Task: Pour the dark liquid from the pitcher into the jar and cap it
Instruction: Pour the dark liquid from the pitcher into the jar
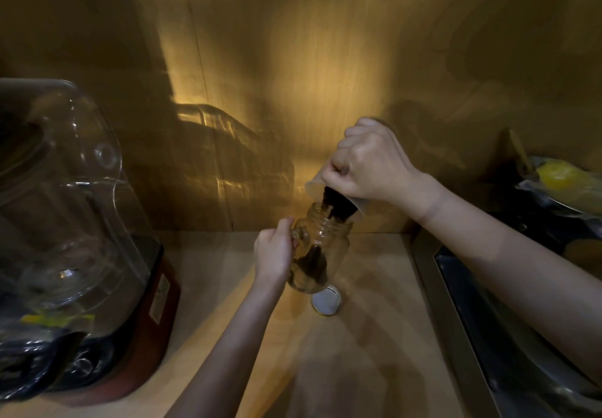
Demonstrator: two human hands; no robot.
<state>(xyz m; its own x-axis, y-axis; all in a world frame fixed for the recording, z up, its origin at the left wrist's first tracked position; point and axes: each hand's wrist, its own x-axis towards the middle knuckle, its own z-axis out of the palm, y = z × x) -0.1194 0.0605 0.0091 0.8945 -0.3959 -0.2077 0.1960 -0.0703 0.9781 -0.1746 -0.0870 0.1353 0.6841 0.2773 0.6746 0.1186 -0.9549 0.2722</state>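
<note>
Blender [75, 238]: stood at the bench's [374, 336] left edge, clear cover over a red base.
Left hand [273, 254]: clamped on the glass jar's [321, 251] left side, holding it tilted near the bench's back edge.
Jar: open-mouthed, some dark liquid [309, 271] pooled low inside.
Lid [326, 300]: lay on the bench just in front of the jar.
Right hand [365, 163]: closed around the translucent pitcher [325, 186], tipped steeply, its rim over the jar's mouth, dark liquid running in.
Sink [508, 336]: ran along the bench's right edge.
</note>
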